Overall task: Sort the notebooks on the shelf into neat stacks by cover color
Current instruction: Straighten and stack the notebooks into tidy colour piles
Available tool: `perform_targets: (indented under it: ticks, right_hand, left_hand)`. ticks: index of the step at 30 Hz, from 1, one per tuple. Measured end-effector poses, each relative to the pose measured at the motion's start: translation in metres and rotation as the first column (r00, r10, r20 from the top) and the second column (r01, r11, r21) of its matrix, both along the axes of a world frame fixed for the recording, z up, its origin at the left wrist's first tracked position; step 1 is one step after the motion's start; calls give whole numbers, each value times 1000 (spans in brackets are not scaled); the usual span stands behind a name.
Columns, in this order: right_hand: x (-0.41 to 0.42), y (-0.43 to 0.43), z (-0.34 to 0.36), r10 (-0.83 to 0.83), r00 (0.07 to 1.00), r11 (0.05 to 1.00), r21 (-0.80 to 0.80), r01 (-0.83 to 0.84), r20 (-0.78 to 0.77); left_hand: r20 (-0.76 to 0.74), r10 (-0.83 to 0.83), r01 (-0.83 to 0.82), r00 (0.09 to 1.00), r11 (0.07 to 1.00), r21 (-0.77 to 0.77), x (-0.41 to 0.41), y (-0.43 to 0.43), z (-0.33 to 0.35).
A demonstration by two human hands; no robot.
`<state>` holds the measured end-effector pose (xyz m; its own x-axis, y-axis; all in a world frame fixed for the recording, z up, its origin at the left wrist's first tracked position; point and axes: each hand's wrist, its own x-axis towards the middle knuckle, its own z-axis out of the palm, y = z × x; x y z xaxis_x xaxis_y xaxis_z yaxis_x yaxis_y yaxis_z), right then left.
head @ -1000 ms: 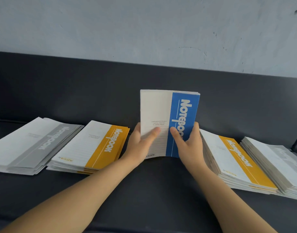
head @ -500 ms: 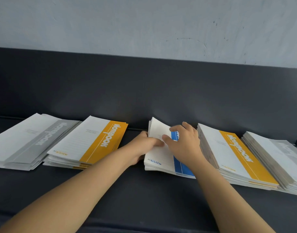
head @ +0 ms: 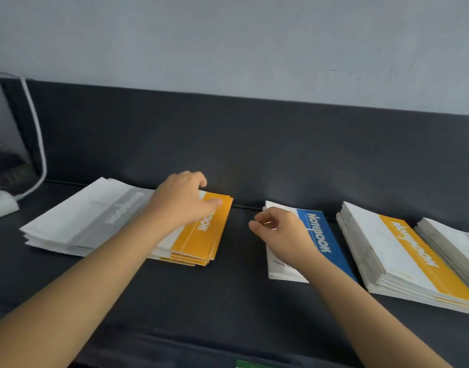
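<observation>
On the dark shelf (head: 228,293), five notebook stacks lie in a row along its back edge. From the left end come a grey stack (head: 76,221), a yellow stack (head: 201,240), a blue stack (head: 323,243), a taller second yellow stack (head: 403,261) and a second grey stack (head: 451,243) at the right end.

The left hand (head: 180,203) rests on the yellow stack, its fingers curled over the stack's far edge and its thumb lying flat on the top cover. The right hand (head: 281,232) sits over the white left part of the blue stack. Its fingers are loosely curled toward the gap between the two middle stacks, and nothing shows between them. Whether it touches the cover cannot be told.

A white cable (head: 39,144) loops down at the shelf's left end.
</observation>
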<state>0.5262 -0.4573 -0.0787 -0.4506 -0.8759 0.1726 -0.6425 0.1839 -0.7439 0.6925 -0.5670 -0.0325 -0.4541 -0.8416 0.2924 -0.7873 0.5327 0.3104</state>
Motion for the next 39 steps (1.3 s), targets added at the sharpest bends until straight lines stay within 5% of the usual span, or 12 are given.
perform_targets:
  ticks: [5, 8, 11, 19, 25, 28, 33, 39]
  right_hand:
    - [52, -37, 1, 38, 907, 995, 64, -71, 419]
    - [68, -54, -5, -9, 831, 994, 92, -51, 556]
    - [69, -63, -5, -61, 744, 997, 83, 8, 666]
    - [57, -66, 7, -140, 519, 990, 130, 56, 843]
    - [43, -63, 12, -96, 497, 988, 143, -57, 862]
    - [44, -66, 11, -82, 510, 980, 163, -115, 856]
    - [46, -70, 10, -49, 507, 985, 127, -120, 861]
    - [52, -71, 9, 9, 510, 992, 57, -113, 860]
  left_hand:
    - [177, 178, -204, 968, 968, 144, 53, -44, -4]
    - [129, 72, -113, 989, 929, 351, 58, -56, -18]
    - [79, 23, -53, 997, 918, 393, 59, -62, -25]
    - [69, 50, -78, 996, 858, 508, 50, -77, -21]
    - [46, -4, -25, 999, 805, 593, 47, -86, -20]
    - [29, 11, -26, 1000, 824, 565, 45, -83, -26]
    - [192, 36, -96, 981, 946, 311, 37, -77, -33]
    - [230, 69, -122, 971, 967, 224, 31, -77, -29]
